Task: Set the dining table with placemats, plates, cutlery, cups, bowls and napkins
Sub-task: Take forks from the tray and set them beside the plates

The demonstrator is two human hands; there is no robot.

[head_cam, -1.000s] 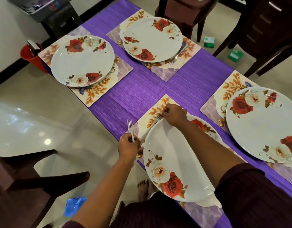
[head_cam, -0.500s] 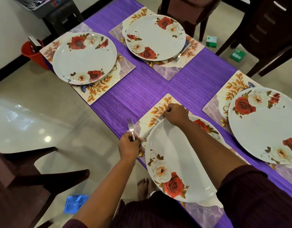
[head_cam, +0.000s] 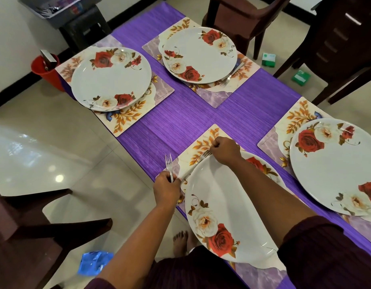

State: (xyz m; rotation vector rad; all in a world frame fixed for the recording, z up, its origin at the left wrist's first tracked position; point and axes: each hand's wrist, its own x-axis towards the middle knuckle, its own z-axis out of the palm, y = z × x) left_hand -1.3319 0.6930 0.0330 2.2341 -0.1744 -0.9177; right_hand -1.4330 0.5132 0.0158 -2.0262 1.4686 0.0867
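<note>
- While the right hand (head_cam: 224, 151) pinched the tines of 1 fork (head_cam: 196, 164) lying on the placemat (head_cam: 201, 142) against the near plate (head_cam: 226, 205), the left hand (head_cam: 166, 188) gripped a 2nd fork (head_cam: 169, 166) upright.
- If the lying fork were pushed further, it could slip under the plate rim.
- Being held so loosely over the table edge, the upright fork could drop to the floor.

Your left hand (head_cam: 166, 189) curls in a fist-like grip with the forearm angled forward; your right hand (head_cam: 225, 151) reaches farther ahead, fingers pinched, arm extended.
</note>
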